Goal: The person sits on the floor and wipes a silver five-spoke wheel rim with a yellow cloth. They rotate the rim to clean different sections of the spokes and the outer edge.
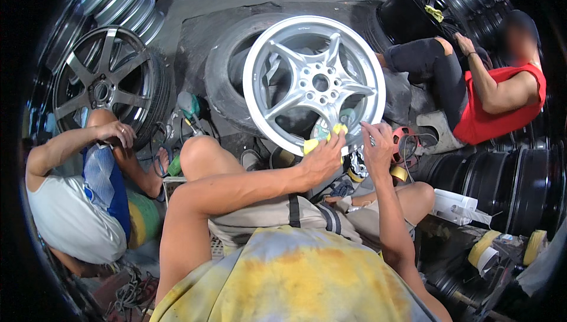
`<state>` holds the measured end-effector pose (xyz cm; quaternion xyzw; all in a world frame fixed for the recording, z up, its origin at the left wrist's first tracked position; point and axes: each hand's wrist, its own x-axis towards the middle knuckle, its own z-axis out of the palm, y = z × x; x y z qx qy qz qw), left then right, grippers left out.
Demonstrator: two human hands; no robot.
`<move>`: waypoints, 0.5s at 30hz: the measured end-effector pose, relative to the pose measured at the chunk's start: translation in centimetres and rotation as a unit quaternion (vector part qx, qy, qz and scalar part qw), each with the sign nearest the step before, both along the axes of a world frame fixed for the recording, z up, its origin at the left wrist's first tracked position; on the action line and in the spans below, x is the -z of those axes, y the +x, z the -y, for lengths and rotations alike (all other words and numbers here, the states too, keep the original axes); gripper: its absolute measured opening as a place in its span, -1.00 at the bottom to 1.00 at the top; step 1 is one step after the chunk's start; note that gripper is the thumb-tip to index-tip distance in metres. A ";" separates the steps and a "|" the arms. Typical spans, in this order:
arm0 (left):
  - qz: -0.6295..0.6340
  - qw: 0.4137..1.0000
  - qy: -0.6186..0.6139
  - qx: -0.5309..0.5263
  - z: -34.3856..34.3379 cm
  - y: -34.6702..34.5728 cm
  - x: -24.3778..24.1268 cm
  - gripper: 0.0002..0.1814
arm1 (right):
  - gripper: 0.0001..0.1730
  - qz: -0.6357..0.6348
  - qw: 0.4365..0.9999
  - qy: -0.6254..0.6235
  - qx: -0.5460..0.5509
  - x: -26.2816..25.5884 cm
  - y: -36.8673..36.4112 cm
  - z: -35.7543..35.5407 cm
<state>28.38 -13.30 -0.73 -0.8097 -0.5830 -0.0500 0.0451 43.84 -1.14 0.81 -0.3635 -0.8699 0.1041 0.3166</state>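
A silver alloy wheel [313, 84] with several spokes leans tilted in front of my knees, its face towards me. My left hand [322, 158] pinches a yellow abrasive sheet [311, 146] against the wheel's lower face, near the foot of a spoke. More yellow shows between the fingers. At the wheel's lower right edge, my right hand [378, 147] grips the rim with bent fingers; the tips behind the lip are partly hidden. Behind the wheel lies a worn tyre [228, 85]. A round green and white disc [322, 128] shows through the spoke gap.
A dark wheel [102, 87] stands left, beside a seated person in white [75, 215]. A green power tool [188, 105] lies between us. On the right sits a person in red [500, 96]. Stacked black rims [496, 184] and yellow tape rolls [483, 249] are lower right.
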 end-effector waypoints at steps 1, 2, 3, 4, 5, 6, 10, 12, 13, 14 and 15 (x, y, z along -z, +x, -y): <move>0.027 0.998 -0.041 0.027 0.3 0.3 -0.3 -0.61 | -0.80 -0.025 0.998 -0.048 -0.009 0.2 -0.4 0.4; 0.123 0.990 -0.044 0.044 0.1 -0.2 -0.4 -0.68 | -0.80 -0.050 0.994 -0.096 -0.018 0.4 -1.1 0.9; 0.170 0.975 -0.140 0.034 -0.7 -1.4 -1.2 -0.69 | -0.79 -0.075 0.986 -0.144 -0.025 0.8 -1.9 1.5; 0.214 0.948 -0.233 0.025 -2.1 -2.9 -2.4 -0.69 | -0.79 -0.074 0.986 -0.146 -0.038 1.3 -2.1 2.4; 0.255 0.911 -0.324 0.010 -3.2 -4.6 -3.5 -0.70 | -0.80 -0.092 0.987 -0.132 -0.023 2.1 -2.6 3.3; 0.252 0.912 -0.322 -0.014 -3.6 -6.4 -4.4 -0.73 | -0.80 -0.109 0.987 -0.120 -0.009 2.9 -3.1 4.3; 0.265 0.925 -0.245 -0.118 -4.4 -12.7 -6.6 -0.72 | -0.84 -0.148 0.983 -0.109 0.027 2.6 -7.0 3.9; 0.269 0.933 -0.194 -0.140 -5.0 -14.2 -8.1 -0.71 | -0.85 -0.108 0.990 -0.083 0.023 1.7 -8.8 1.7; 0.283 0.932 -0.183 -0.136 -5.5 -14.8 -8.5 -0.70 | -0.85 -0.071 0.996 -0.054 0.015 1.3 -9.5 0.5; 0.297 0.930 -0.171 -0.133 -5.8 -15.3 -8.9 -0.70 | -0.85 -0.034 0.999 -0.026 0.007 1.1 -9.7 -0.1; 0.306 0.930 -0.161 -0.123 -5.8 -16.2 -9.1 -0.70 | -0.86 -0.060 0.997 -0.053 0.006 1.2 -9.5 0.0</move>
